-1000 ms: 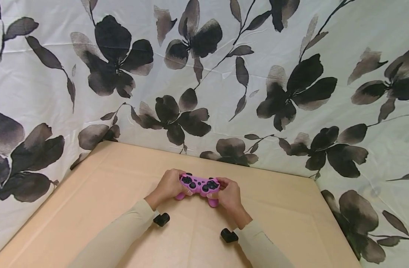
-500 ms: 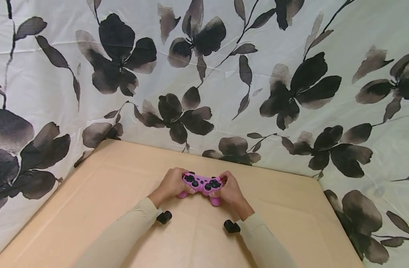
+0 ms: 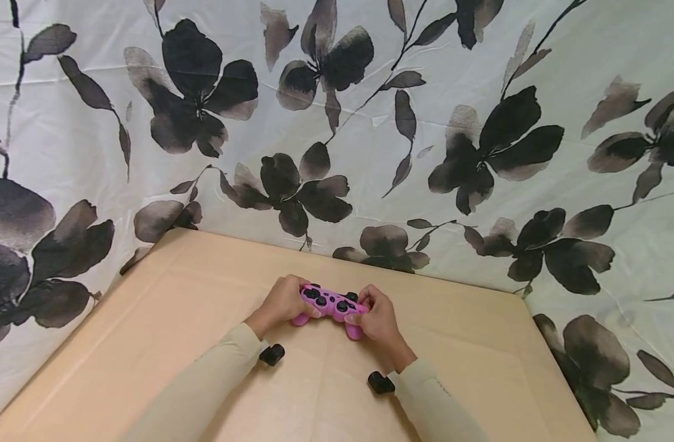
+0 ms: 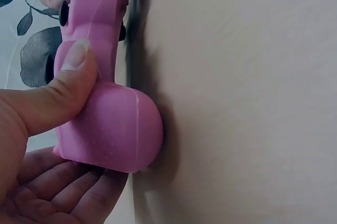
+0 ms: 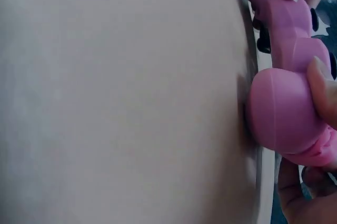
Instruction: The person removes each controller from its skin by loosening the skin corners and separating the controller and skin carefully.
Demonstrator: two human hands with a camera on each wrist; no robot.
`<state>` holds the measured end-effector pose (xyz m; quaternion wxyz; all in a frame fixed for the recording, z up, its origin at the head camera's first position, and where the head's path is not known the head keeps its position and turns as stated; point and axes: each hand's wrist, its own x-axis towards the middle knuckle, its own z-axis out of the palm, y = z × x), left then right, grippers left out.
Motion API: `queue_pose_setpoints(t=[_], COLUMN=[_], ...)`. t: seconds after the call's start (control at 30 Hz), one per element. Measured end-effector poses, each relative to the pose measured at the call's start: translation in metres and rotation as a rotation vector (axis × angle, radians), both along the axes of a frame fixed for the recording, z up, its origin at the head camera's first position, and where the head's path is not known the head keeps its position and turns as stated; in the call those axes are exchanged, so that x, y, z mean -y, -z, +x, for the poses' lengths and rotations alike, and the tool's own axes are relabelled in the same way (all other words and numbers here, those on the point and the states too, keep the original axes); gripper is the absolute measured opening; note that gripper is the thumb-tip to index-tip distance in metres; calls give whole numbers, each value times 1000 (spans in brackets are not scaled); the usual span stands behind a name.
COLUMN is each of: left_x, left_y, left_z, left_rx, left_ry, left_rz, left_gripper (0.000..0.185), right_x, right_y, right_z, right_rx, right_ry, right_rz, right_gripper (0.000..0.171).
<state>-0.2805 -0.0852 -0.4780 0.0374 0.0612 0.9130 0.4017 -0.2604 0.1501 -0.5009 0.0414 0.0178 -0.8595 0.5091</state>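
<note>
Controller (image 3: 331,303), pink, sits in both grips: left hand (image 3: 282,302) and right hand (image 3: 379,320) curl round its horns, thumbs on top, just above the bench (image 3: 480,356). Its rounded, smooth-looking horns could slip if either grip loosens.

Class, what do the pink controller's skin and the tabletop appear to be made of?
Pink controller: likely a matte silicone sleeve, given the soft dull sheen, fine dimples and moulded seam at the left wrist. Tabletop: smooth tan surface, perhaps laminate or paper; hard to tell.

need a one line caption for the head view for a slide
Both hands, left hand and right hand, grip a pink game controller over a tan table backed by floral fabric.
</note>
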Motion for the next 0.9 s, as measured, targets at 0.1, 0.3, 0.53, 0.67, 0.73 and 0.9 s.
queue_pose_setpoints(t=[0.1, 0.3, 0.53, 0.67, 0.73, 0.9], left_x=[1, 1, -3, -3, -3, -2], left_y=[-1, 0, 1, 1, 1, 0], left_z=[0, 1, 2, 2, 2, 1], left_rx=[8, 6, 18, 24, 18, 18], left_ry=[-5, -2, 10, 4, 4, -1], left_rz=[-7, -11, -9, -9, -11, -12], left_gripper=[73, 75, 74, 75, 72, 72], right_x=[2, 5, 17, 26, 29, 39], right_y=[-1, -10, -18, -20, -22, -28], right_z=[2, 0, -4, -4, -5, -8], right_rx=[-8, 84, 207, 224, 215, 199], right_ry=[-6, -78, -60, 32, 60, 113], right_rz=[65, 73, -59, -16, 1, -33], right_gripper=[40, 34, 26, 26, 20, 16])
